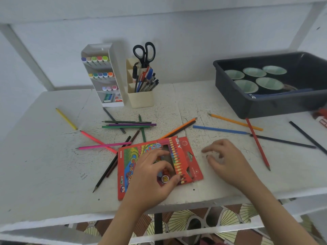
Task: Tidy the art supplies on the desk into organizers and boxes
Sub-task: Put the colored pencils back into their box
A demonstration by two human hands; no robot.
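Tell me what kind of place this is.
Likely a craft or drawing corner: coloured pencils scattered on a white desk, a marker rack, and a pen holder with scissors.

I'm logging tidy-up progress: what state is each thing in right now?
Pencil box: flat on desk, gripped.
Left hand: fingers curled on the box.
Right hand: loosely curled, holding nothing.
Coloured pencils: loose, scattered on desk.
Scissors: closed, upright in pen holder.
Dark bin: uncovered, cups inside.
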